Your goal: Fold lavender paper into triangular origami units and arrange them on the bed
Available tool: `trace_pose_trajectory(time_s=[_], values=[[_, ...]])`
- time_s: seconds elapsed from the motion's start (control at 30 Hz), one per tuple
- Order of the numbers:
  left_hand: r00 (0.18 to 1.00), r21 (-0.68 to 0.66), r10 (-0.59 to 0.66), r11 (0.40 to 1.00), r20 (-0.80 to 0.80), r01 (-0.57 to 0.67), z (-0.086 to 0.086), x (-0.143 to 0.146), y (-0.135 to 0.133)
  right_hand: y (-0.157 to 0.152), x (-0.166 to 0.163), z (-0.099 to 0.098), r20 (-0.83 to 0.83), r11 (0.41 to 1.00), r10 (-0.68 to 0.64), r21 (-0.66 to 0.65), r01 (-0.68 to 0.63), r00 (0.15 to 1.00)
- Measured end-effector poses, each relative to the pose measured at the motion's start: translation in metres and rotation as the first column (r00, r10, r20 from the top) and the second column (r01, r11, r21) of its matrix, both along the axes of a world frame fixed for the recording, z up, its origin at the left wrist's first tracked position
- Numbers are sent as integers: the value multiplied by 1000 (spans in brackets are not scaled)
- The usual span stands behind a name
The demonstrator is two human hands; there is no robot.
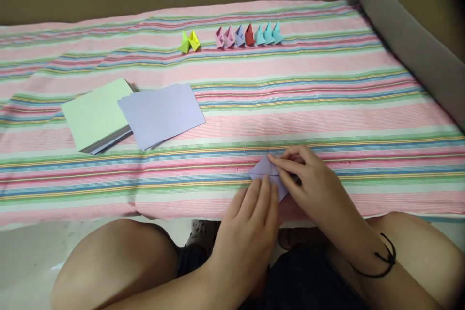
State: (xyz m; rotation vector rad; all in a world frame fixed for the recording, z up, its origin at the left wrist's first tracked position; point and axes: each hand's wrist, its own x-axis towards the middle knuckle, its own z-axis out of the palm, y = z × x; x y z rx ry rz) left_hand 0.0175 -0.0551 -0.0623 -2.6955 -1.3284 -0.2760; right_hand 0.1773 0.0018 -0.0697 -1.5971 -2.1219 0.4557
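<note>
Pressing with flat, open fingers, the left hand [250, 218] holds down the near edge of a lilac paper [263, 169] on the bed [327, 106]. The right hand [312, 179] lies across its fold; whether it pinches a flap, I cannot tell. This piece seems only partly folded. Further away, a green stack [96, 114] and lilac sheets [163, 114] lie unfolded, and nine folded pieces [249, 35] stand in a row, apparently finished.

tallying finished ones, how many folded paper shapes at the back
9: a green-yellow pair at left, then two pink, one lilac, one red, three blue; others may hide behind.
</note>
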Motion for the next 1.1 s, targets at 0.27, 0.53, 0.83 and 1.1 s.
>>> trace_pose_trajectory(time_s=[0.27,0.53,0.83,1.1], values=[[998,-49,41,998,-37,-43,-5,5,-6,-2,-7,6,-258,984,-167,-100,145,952],[996,-60,87,995,20,-86,-5,6,-6,2,-9,11,-134,972,-167,-186,141,977],[984,-109,159,983,80,-150,-9,8,-9,3,-11,9,-36,978,-150,-150,143,988],[990,-141,139,981,25,-135,-8,8,-9,3,-12,6,24,981,-147,-124,149,989]])
